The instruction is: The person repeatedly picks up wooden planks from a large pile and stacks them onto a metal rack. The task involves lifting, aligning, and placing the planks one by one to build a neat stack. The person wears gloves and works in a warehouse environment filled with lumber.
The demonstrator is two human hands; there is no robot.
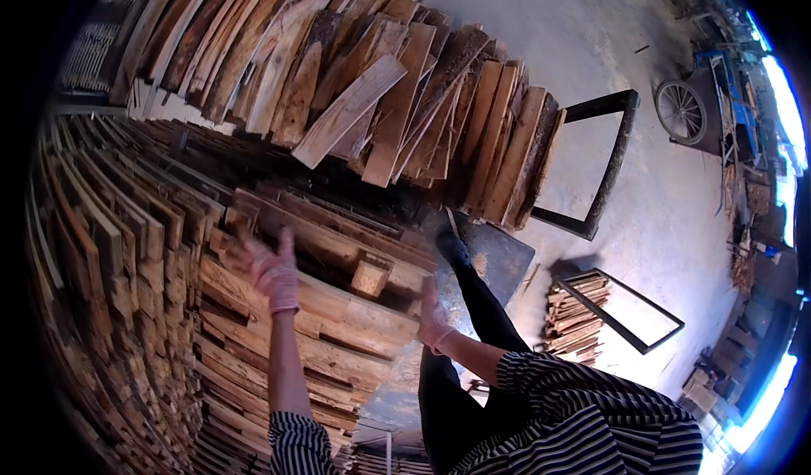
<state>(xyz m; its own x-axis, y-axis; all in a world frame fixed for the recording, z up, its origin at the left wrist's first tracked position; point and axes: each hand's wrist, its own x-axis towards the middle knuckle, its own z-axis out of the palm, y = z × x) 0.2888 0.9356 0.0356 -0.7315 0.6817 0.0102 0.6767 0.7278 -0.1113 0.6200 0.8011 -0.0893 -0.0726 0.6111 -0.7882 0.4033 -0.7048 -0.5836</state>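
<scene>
A tall stack of wooden planks (359, 319) rises in front of me, its upper boards lying lengthwise from left to right. My left hand (275, 279), in a pale pinkish glove, is over the left part of this stack. Its fingers are apart and somewhat blurred, and I see nothing held in them. At the right end of the planks is my right hand (433, 321), gloved alike, with fingers stretched out flat against the board ends. Between the hands, a short wood block (371, 275) sits in a gap among the upper boards.
Beyond the stack stands a long row of upright rough boards (405, 111). More stacked planks (118, 247) fill the left. To the right are a dark rectangular frame (601, 171), another frame (646, 340) by a small wood pile (576, 314), and a spoked wheel (681, 111).
</scene>
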